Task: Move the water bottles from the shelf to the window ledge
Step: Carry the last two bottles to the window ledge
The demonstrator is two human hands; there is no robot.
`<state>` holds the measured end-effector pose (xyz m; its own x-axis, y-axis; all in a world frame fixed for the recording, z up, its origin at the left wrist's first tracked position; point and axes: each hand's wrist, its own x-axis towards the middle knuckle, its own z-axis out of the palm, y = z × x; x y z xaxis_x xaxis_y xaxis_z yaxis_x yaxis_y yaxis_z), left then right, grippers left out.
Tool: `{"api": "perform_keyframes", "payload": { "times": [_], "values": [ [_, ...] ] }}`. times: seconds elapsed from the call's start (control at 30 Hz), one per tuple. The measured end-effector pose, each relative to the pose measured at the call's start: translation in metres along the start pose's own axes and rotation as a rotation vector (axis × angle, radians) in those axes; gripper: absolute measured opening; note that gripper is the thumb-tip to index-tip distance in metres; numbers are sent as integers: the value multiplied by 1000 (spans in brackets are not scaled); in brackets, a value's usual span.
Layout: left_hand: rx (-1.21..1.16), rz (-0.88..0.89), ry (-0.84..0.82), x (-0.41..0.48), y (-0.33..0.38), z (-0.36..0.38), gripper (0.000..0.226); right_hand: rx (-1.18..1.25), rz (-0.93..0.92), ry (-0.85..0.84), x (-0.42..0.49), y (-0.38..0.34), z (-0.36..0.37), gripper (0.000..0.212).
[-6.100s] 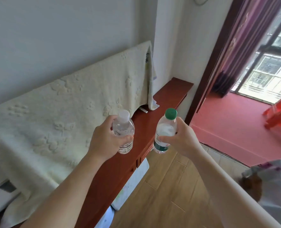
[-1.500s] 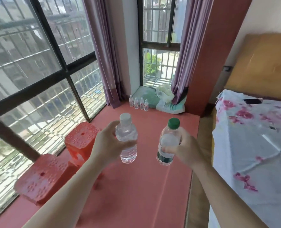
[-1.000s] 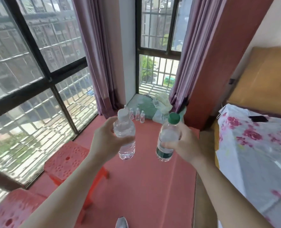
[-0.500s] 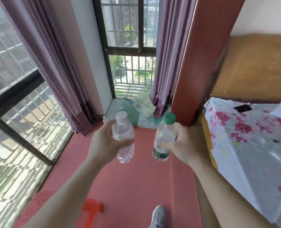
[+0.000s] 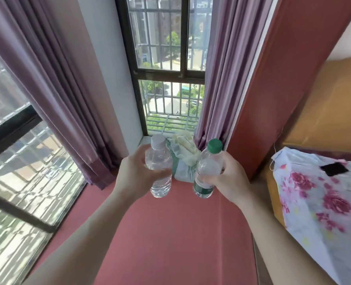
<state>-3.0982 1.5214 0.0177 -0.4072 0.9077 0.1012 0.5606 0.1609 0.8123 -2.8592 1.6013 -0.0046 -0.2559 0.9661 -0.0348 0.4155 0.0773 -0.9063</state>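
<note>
The heap of pale green cloth and bags [image 5: 184,159] at the far end of the window ledge [image 5: 170,233] is being half hidden by the two bottles held in front of it, and what it is made up of is hard to make out. Both forearms are being cut off by the lower edge of the view. The label on the green-capped bottle [image 5: 208,164] is being partly covered by the right hand [image 5: 230,182], so its print cannot be read. A small dark thing [image 5: 334,169] is lying on the flowered bed sheet [image 5: 314,212] to the right; what it is cannot be told.

Both arms are being stretched forward over the red ledge, with the hands at about the same height. The white-capped bottle [image 5: 159,161] is being gripped by the left hand [image 5: 133,177], its fingers curled round the middle and the thumb laid across the front. The green-capped bottle is being gripped by the right hand, its fingers wrapped round the lower half. Both bottles are being held upright in the air above the ledge, near each other but apart. Purple curtains [image 5: 57,89] are hanging at either side of the barred window [image 5: 166,79].
</note>
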Motion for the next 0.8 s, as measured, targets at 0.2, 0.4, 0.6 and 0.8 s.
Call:
{"api": "perform_keyframes", "payload": {
  "times": [0.2, 0.4, 0.6, 0.8],
  "values": [
    [-14, -14, -14, 88, -11, 11, 77, 10, 24, -15, 84, -5, 14, 63],
    [-39, 4, -65, 193, -30, 19, 77, 4, 74, 8, 172, -7, 39, 63],
    [-59, 42, -164, 303, -39, 40, 82, -14, 118, 47, 249, -9, 54, 51],
    [-35, 39, -227, 376, -40, 80, 85, 0, 169, 26, 315, 0, 45, 52]
  ]
}}
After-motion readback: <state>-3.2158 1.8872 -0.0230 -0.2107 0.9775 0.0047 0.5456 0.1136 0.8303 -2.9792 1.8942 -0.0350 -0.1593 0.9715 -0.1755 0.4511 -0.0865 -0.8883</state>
